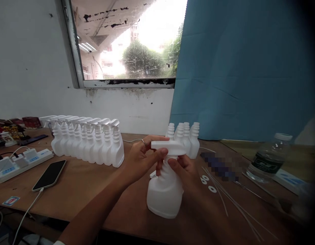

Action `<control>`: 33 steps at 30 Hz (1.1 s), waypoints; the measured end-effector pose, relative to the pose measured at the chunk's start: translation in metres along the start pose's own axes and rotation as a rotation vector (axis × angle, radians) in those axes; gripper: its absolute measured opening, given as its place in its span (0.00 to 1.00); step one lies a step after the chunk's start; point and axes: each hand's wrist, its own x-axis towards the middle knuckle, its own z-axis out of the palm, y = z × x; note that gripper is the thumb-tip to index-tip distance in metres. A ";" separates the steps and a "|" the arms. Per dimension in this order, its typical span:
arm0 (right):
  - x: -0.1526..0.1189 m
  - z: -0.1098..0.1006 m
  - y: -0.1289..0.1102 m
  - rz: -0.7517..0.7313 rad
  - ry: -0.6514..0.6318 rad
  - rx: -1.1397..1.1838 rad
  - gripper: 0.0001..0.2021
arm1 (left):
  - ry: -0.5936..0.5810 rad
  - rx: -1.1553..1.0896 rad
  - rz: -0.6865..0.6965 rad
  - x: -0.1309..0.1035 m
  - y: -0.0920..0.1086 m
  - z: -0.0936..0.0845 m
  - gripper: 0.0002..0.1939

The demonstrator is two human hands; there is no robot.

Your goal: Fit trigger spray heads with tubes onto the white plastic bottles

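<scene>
A white spray bottle (164,194) stands upright near the table's front edge, with a white trigger head (170,147) on its neck. My left hand (144,156) grips the head's nozzle end between thumb and fingers; a ring shows on one finger. Around the collar just below the head, the fingers of my right hand (184,170) are closed, its thumb against the neck. To the left stands a row of several white bottles (89,143) with heads fitted. Behind my right hand are several white bottles without heads (194,141).
White washers (212,189) and thin tubes (231,199) lie on the brown table (132,211) at right, near a clear water bottle (268,160). At left are a phone (50,174) on a cable and a power strip (26,165). A blue curtain (239,68) hangs behind.
</scene>
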 end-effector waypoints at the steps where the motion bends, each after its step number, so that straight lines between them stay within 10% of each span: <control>1: -0.002 0.000 0.001 -0.019 0.004 0.022 0.14 | 0.022 -0.037 -0.002 -0.002 -0.002 0.002 0.16; 33: 0.000 -0.002 -0.002 -0.106 -0.122 0.011 0.16 | 0.062 -0.076 0.030 -0.003 -0.013 0.017 0.11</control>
